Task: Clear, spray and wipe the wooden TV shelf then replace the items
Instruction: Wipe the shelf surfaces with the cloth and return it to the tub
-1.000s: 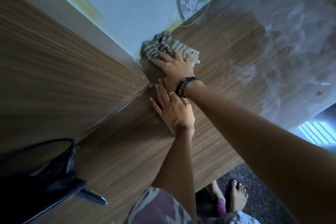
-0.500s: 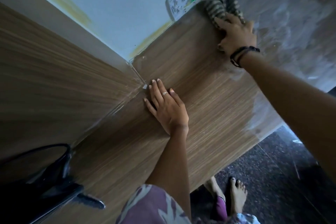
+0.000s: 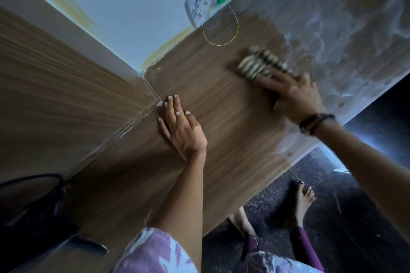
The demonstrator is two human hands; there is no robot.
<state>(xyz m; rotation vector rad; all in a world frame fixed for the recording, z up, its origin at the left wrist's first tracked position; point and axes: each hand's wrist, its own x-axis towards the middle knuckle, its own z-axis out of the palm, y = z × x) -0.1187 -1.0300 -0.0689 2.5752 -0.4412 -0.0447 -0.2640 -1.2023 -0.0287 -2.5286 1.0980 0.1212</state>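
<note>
From the head view, the wooden TV shelf (image 3: 221, 122) fills the middle of the frame, its brown grain clean and dull near the left hand and covered with pale, cloudy wet streaks beyond the right hand. The right hand (image 3: 292, 95) presses a ribbed, striped cloth (image 3: 261, 66) flat on the shelf, fingers spread over it; both are blurred. The left hand (image 3: 182, 131) lies open, palm down, on the shelf beside the corner seam. Behind the cloth, a white wall box (image 3: 210, 4) with a thin yellow wire loop (image 3: 221, 29) touches the shelf. A black object (image 3: 40, 213) sits on the shelf, well away from the cloth.
</note>
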